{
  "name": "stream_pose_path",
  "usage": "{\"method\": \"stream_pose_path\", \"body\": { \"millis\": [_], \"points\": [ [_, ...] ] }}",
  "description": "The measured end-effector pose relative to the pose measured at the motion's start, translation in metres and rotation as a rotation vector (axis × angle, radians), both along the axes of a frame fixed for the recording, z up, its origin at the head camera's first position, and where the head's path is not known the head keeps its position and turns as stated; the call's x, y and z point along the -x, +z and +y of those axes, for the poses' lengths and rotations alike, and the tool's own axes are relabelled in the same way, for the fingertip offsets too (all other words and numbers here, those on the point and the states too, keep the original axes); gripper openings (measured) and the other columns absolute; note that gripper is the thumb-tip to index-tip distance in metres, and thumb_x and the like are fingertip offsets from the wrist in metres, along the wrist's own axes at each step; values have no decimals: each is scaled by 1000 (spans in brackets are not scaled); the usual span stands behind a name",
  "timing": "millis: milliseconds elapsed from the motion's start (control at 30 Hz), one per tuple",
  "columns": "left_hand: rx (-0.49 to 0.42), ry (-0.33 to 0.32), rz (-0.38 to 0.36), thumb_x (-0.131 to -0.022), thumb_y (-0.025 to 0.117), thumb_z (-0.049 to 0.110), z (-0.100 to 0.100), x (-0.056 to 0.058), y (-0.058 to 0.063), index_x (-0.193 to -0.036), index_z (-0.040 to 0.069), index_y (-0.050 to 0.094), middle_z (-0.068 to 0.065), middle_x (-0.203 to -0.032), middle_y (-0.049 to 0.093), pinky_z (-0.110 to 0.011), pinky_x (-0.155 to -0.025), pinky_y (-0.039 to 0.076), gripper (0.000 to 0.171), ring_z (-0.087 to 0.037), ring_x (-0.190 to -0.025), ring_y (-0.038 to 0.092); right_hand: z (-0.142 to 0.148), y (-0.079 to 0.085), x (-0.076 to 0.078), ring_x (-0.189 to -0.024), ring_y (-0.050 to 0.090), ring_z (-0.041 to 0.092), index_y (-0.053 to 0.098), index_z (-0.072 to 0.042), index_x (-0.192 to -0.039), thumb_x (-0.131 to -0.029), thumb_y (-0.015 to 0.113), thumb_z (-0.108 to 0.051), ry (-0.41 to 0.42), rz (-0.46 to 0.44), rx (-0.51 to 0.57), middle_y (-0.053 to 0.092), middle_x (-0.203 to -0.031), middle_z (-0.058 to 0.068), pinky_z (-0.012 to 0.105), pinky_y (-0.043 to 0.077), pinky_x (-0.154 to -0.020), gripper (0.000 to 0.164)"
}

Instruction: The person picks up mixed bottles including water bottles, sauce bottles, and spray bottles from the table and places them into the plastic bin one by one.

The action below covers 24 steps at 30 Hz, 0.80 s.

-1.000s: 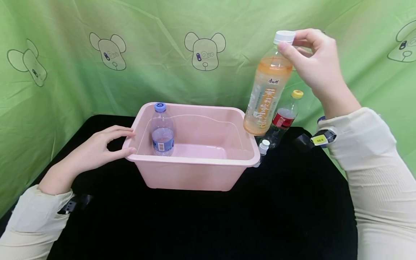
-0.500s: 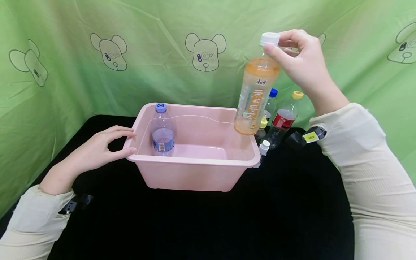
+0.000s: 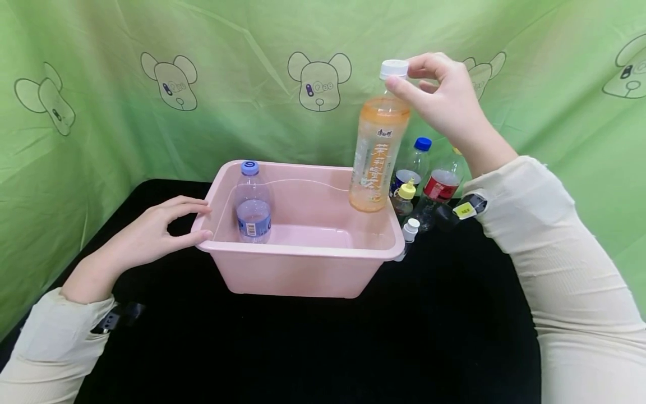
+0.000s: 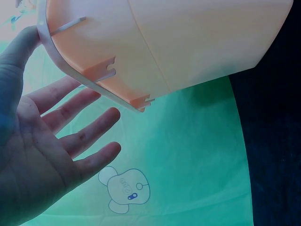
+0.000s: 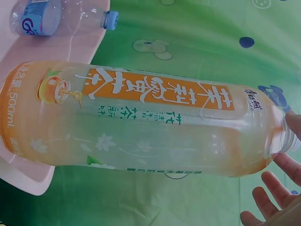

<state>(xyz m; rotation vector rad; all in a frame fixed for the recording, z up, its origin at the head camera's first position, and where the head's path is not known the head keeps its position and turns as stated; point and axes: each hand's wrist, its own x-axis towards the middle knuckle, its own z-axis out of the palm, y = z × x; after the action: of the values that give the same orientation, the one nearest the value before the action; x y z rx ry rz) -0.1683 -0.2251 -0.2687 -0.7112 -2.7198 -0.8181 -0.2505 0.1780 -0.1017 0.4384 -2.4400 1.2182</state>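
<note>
My right hand (image 3: 444,95) pinches an orange-labelled tea bottle (image 3: 378,146) by its white cap and neck. The bottle hangs slightly tilted, its base overlapping the right end of a pink plastic basin (image 3: 298,275) in the head view. Its "500mL" label shows large across the right wrist view. At the basin's left rim, my left hand (image 3: 146,233) rests its thumb and fingertips on the edge. The left wrist view shows those fingers (image 4: 91,134) spread and nearly straight beside the rim. Inside the basin, at its left end, stands a water bottle (image 3: 253,216) with a blue cap.
Right of the basin stand a blue-capped bottle (image 3: 415,163), a red-labelled bottle (image 3: 440,185), a small bottle with a yellow nozzle (image 3: 405,196) and a small white-capped bottle (image 3: 410,231). Black cloth (image 3: 323,348) covers the table; a green curtain (image 3: 242,129) hangs behind.
My right hand has carried the tea bottle leftward, from beside the basin's right rim to over its right end, uncovering the bottles behind. My left hand has stayed put.
</note>
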Motion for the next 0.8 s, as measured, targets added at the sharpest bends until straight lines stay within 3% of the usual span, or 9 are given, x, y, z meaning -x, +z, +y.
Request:
{"method": "stream_pose_path", "body": {
  "millis": [467, 800],
  "points": [
    [4, 7, -1, -83, 69, 32, 0, 1, -1, -120, 9, 61, -9, -126, 57, -50, -97, 39, 43, -29, -121, 49, -14, -9, 11, -126, 43, 21, 61, -10, -113, -86, 65, -37, 32, -39, -107, 50, -122, -2, 40, 31, -112, 38],
    [-1, 8, -6, -83, 69, 31, 0, -1, 0, -120, 9, 61, -10, -125, 57, -49, -96, 38, 43, -29, -121, 49, -23, -20, 20, -124, 43, 20, 59, -6, -117, -86, 65, -37, 74, -72, -155, 50, -124, 3, 39, 31, -112, 45]
  ]
}}
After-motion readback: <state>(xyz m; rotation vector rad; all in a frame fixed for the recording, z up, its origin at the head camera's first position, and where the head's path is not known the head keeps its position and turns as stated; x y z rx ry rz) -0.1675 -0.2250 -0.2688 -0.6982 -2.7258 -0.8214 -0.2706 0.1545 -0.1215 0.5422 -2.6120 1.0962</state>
